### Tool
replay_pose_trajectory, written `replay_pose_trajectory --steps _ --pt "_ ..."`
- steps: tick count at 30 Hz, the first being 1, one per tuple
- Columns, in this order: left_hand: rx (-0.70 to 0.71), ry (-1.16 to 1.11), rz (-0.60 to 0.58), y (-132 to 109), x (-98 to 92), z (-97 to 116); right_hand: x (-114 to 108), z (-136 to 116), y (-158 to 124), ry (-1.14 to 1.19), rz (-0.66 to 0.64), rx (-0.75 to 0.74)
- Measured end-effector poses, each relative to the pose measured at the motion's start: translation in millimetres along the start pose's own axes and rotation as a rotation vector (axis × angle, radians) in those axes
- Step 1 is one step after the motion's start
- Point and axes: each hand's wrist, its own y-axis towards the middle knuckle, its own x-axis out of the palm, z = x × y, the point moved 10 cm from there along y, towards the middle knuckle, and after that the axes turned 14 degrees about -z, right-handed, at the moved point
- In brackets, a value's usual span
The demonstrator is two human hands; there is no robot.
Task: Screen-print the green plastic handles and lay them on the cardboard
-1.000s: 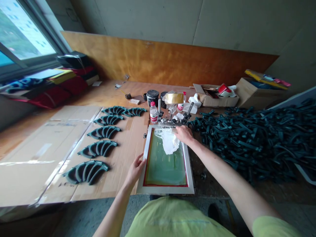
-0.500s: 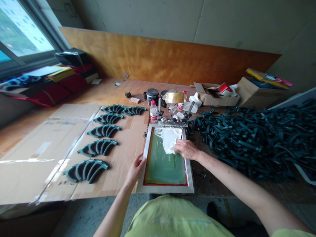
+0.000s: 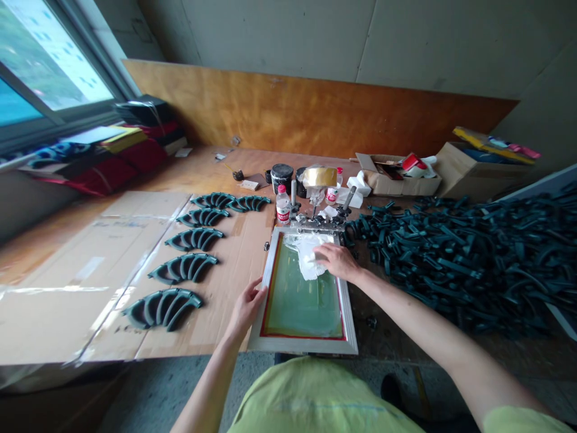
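Note:
A screen printing frame (image 3: 349, 344) with a metal border and green mesh lies in front of me, its far end held in a metal clamp (image 3: 318, 225). My left hand (image 3: 249, 305) grips the left border, thumb on top and fingers along the side. A crumpled white tissue (image 3: 309, 267) rests on the far part of the mesh. Over its right side, my right hand (image 3: 339, 261) has its fingertips bent onto the white sheet; they partly hide it. Curved dark green plastic parts (image 3: 164, 310) lie in fanned groups on cardboard to the left.
The cardboard sheet (image 3: 108, 264) covers the table's left side. A big heap of dark green parts (image 3: 460, 258) is on the right. Behind the clamp stand a red-capped bottle (image 3: 282, 205), a black tub (image 3: 282, 178) and an open cardboard box (image 3: 394, 183).
My right hand has moved up and slightly left over the tissue, away from its lower right corner. My left hand stays at the frame's border. The view has shifted slightly.

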Motion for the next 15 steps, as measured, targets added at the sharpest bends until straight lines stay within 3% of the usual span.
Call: replay_pose_trajectory --steps 5,7,10,13,15 --pt "0.034 -0.034 -0.054 -19 2.3 45 -45 44 51 0.005 0.0 0.259" --pt "0.055 -0.024 -0.042 -26 -0.9 71 -67 61 47 -0.028 0.089 0.32" --pt "0.173 -0.048 -0.03 -22 -3.5 119 -87 96 5 0.006 0.291 0.474" --pt "0.413 -0.133 -0.028 -6 -2.5 174 -50 116 -36 0.096 0.229 0.599" --pt "0.515 -0.153 -0.042 7 0.9 206 -8 105 -47 0.121 0.11 0.545"
